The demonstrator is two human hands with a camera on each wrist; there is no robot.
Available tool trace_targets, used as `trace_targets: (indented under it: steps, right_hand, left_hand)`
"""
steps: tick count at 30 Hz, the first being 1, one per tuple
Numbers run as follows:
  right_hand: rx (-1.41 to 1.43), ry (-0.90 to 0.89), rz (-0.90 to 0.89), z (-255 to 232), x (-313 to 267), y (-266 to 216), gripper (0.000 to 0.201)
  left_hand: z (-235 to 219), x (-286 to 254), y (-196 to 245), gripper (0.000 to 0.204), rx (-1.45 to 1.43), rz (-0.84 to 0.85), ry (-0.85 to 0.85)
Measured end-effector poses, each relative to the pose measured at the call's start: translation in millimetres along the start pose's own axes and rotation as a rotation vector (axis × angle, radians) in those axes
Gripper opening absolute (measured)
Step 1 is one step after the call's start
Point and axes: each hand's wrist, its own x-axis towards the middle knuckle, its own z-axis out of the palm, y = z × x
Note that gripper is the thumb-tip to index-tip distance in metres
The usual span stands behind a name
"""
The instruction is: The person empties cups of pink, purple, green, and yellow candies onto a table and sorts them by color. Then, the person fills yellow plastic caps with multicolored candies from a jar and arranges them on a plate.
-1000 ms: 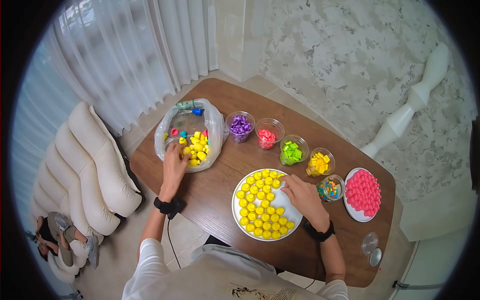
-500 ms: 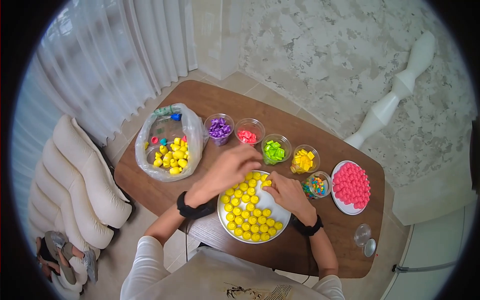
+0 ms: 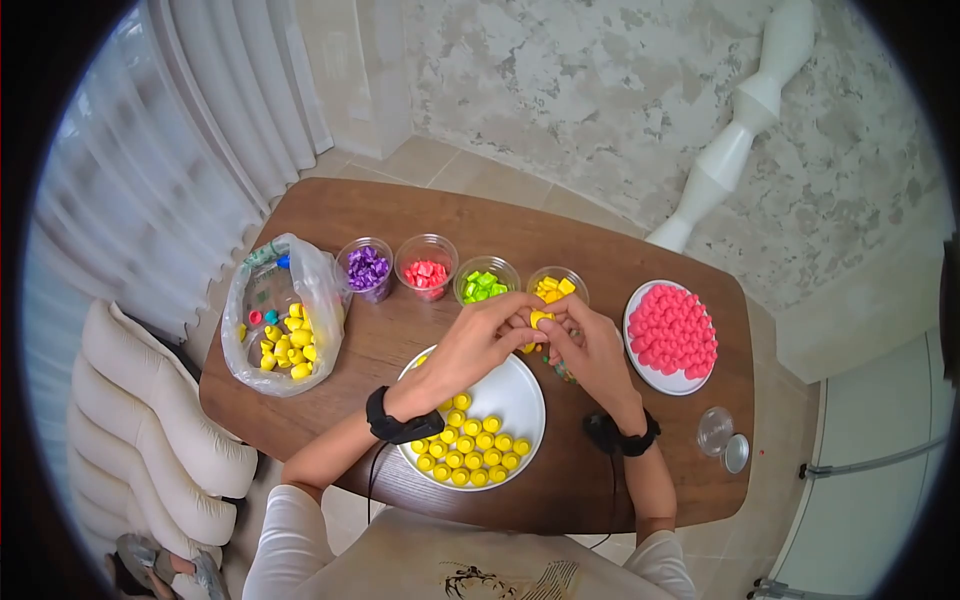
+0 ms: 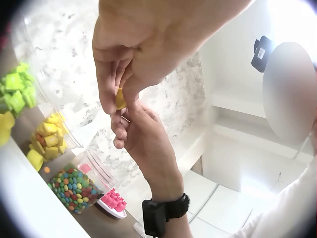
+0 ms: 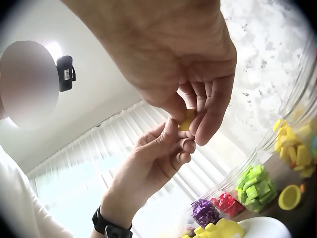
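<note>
Both hands meet above the far edge of a white plate (image 3: 520,395) in the head view. Between their fingertips is a small yellow rounded piece (image 3: 540,318), pinched by the left hand (image 3: 470,350) from one side and the right hand (image 3: 592,362) from the other. Both wrist views show the yellow piece (image 4: 120,99) largely covered by fingers and thumbs. On the plate stand several similar yellow pieces (image 3: 465,445) in rows, some hidden under the left forearm. A yellow cup-shaped piece (image 5: 290,197) lies on the table near the plate.
A clear plastic bag (image 3: 328,325) with loose yellow pieces sits at the left. Clear cups of purple, red, green (image 3: 485,287) and yellow wrapped sweets line the back; a jar of coloured candies (image 4: 72,188) stands nearby. Right are a plate of pink pieces (image 3: 672,335) and two lids (image 3: 715,430).
My left hand has left the bag and come across the plate to meet the right hand. The right hand has lifted off the plate's pieces. The head view has turned.
</note>
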Motion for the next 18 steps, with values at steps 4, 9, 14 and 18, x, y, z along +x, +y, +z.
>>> trace_targets:
  steps: [4, 9, 14, 18]
  right_hand:
    - [-0.091, -0.016, 0.023, -1, 0, 0, 0.019]
    - [-0.096, -0.06, 0.012, -8, 1, 6, 0.016]
    - [-0.112, 0.119, -0.038, -31, 0, 12, 0.014]
    - [-0.173, 0.249, -0.013, -50, 0, -1, 0.011]
  left_hand:
    - [3, -2, -3, 0.037, 0.018, -0.04, -0.003]
    - [1, -5, -7, 0.036, 0.083, -0.048, -0.037]
    - [-6, -10, -30, 0.023, 0.197, -0.018, 0.026]
    - [-16, -16, -37, 0.018, 0.324, -0.016, 0.026]
